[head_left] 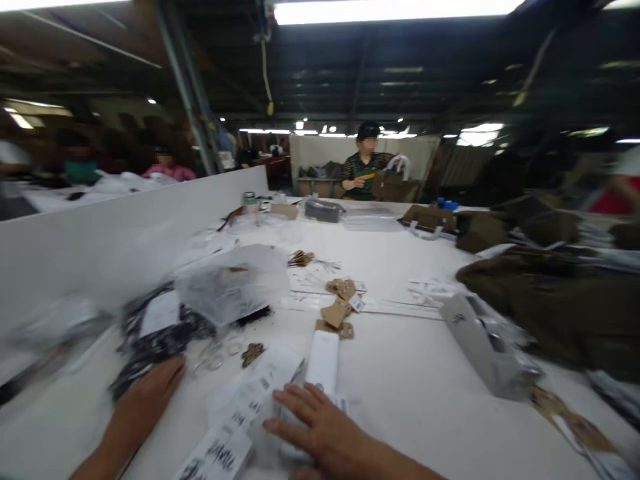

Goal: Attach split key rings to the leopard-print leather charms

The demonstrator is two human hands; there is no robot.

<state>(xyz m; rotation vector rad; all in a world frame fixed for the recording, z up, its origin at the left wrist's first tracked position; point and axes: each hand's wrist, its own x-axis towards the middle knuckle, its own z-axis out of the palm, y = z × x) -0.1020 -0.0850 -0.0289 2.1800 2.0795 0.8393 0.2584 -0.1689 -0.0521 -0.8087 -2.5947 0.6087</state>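
Note:
My right hand [320,427] lies with its fingers stretched out and spread, over clear plastic and white printed labels. Beside its fingertips are a strip of white labels with black handwriting [225,447] and a white oblong box [323,363]. My left hand [147,400] rests palm down at the edge of black bundles of small items [165,340], its fingers close together and nothing visible in them. A few clear rings [215,360] and a small pile of brown pieces [252,354] lie between my hands.
Brown hang tags [340,300] lie mid-table, a clear plastic bag [240,280] to their left. A grey tape dispenser [487,347] stands at right, near dark olive fabric [560,307]. A white partition [125,233] runs along the left. Across the table, a person [366,167] handles a brown bag.

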